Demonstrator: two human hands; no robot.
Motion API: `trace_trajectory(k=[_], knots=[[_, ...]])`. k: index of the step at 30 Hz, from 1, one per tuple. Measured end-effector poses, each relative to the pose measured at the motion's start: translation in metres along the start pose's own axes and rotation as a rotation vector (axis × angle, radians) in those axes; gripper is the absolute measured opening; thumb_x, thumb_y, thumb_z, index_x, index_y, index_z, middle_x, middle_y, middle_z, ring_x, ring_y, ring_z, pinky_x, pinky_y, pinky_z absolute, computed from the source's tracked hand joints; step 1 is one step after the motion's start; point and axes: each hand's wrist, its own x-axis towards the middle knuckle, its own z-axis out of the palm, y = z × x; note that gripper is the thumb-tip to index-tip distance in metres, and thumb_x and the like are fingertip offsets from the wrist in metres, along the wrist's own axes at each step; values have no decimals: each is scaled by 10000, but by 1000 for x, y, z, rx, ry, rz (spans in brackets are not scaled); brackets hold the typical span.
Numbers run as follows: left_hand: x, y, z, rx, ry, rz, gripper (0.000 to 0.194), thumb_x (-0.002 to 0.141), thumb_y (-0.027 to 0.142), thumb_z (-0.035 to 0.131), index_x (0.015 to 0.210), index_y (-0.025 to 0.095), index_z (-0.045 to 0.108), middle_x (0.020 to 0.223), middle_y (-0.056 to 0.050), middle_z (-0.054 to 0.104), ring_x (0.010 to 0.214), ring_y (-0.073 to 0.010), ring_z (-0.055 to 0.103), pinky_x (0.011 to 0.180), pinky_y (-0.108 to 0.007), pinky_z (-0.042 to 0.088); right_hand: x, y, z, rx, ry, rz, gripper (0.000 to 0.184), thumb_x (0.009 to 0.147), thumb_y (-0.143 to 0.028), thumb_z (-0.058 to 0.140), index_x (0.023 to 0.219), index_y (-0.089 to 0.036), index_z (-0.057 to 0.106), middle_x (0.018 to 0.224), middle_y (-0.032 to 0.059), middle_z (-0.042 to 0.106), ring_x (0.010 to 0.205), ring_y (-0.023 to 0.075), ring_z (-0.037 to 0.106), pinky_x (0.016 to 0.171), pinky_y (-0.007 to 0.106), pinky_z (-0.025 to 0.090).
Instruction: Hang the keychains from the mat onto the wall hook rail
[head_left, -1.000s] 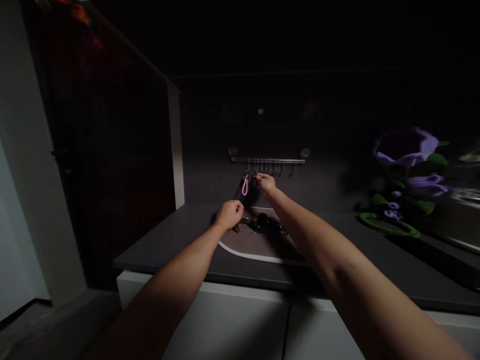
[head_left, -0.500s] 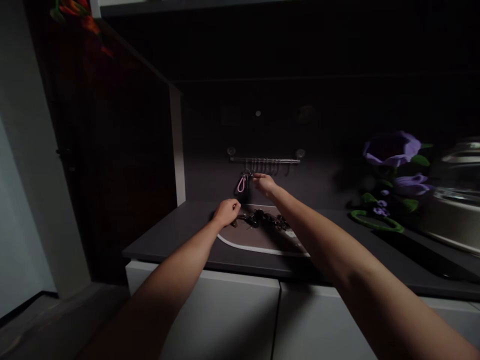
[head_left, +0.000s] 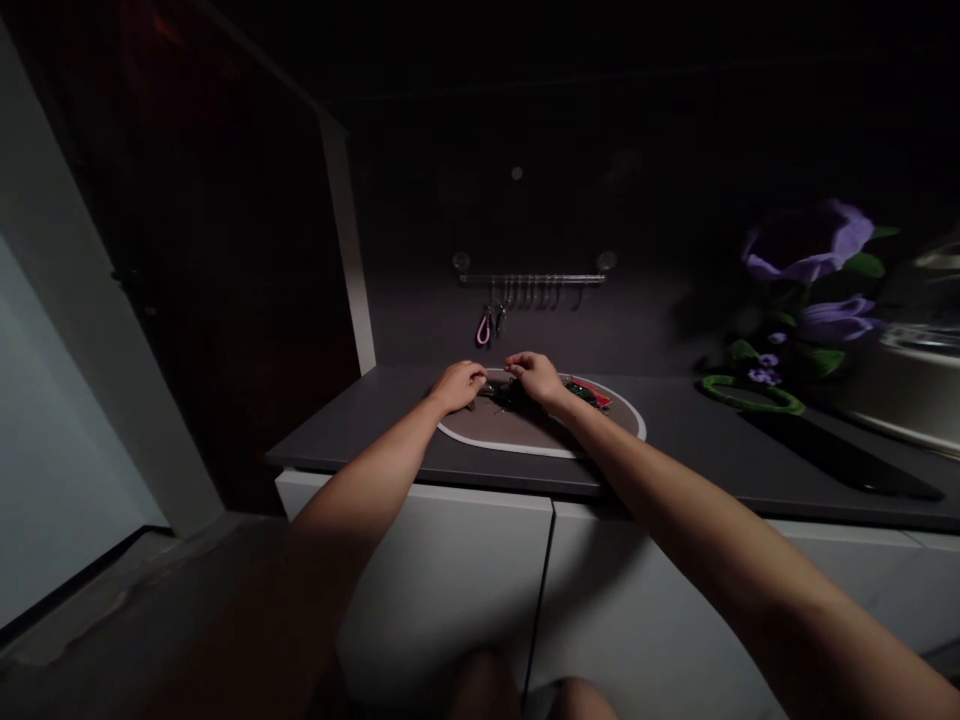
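Observation:
My left hand [head_left: 459, 387] is over the left end of an oval mat [head_left: 540, 440] with a white rim, fingers pinched together. What they hold is too dark to make out; a small brown piece shows below them. Just right of it lies a dark heap of keys and metal bits [head_left: 495, 393]. Above the heap is my right hand [head_left: 536, 378], its thumb and fingers slightly apart with nothing visible between them. Behind the hands, a pink loop strap [head_left: 484, 330] and a bunch of keys [head_left: 501, 318] hang from a rail [head_left: 532, 279] with several hooks.
Right of my right hand, a red and green item [head_left: 589, 393] lies on the mat. Farther right stand purple crocheted flowers [head_left: 810, 245], a green ring [head_left: 750, 396], a flat black object [head_left: 847, 450] and a large pale container [head_left: 919, 370]. White cabinet doors [head_left: 442, 560] are below the counter.
My right hand has come down from the hanging keys to the heap on the mat. My left hand stays by the mat's left end. The view has tilted downward.

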Motion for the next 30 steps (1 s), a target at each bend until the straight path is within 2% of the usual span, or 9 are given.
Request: trace_trajectory(k=[3, 7, 13, 16, 20, 25, 30], knots=[[0, -1, 1, 3, -14, 6, 246, 789, 217, 463, 948, 170, 645, 906, -50, 616, 815, -139, 552, 769, -241, 419, -8, 4, -4, -101, -13, -84, 158, 620, -33, 618, 645, -185, 652, 661, 4, 642, 691, 130, 556, 784, 268, 402], [1, -4, 3, 5, -58, 22, 276, 782, 209, 473, 1004, 165, 631, 941, -53, 610, 841, -141, 553, 781, -241, 422, -11, 6, -5, -237, -76, -168, 202, 617, 2, 606, 639, -191, 660, 689, 22, 655, 733, 159, 576, 813, 281, 391], [3, -5, 5, -7, -131, 16, 286, 759, 190, 496, 1005, 170, 640, 895, -39, 597, 799, -127, 557, 765, -232, 433, -5, 10, 0, -460, -112, -198, 189, 666, -21, 577, 724, -165, 683, 780, 66, 675, 787, 187, 598, 789, 280, 401], [4, -4, 5, -37, -161, -3, 263, 754, 197, 501, 968, 168, 651, 855, -30, 592, 735, -114, 556, 721, -229, 444, -4, 10, 1, -576, -142, -198, 198, 720, -78, 542, 838, -154, 681, 883, 82, 678, 856, 190, 601, 805, 273, 404], [5, -3, 4, -26, -143, 2, 211, 735, 201, 526, 887, 155, 666, 844, -33, 599, 741, -120, 546, 721, -240, 439, -6, 6, 0, -715, -191, -195, 260, 782, -140, 475, 971, -138, 653, 1002, 96, 658, 942, 185, 591, 828, 255, 401], [5, -4, 3, -15, -90, 33, 156, 712, 187, 549, 809, 146, 665, 812, -33, 608, 757, -125, 535, 736, -244, 422, -6, 3, 0, -752, -193, -180, 276, 794, -154, 464, 1001, -139, 646, 1020, 91, 655, 966, 178, 587, 833, 237, 401], [3, -3, 1, -143, -67, -72, 166, 722, 205, 541, 821, 133, 654, 755, -20, 613, 621, -99, 516, 625, -223, 421, -6, 3, 1, -752, -185, -185, 273, 790, -151, 470, 994, -136, 650, 1016, 94, 656, 967, 182, 587, 838, 244, 402]])
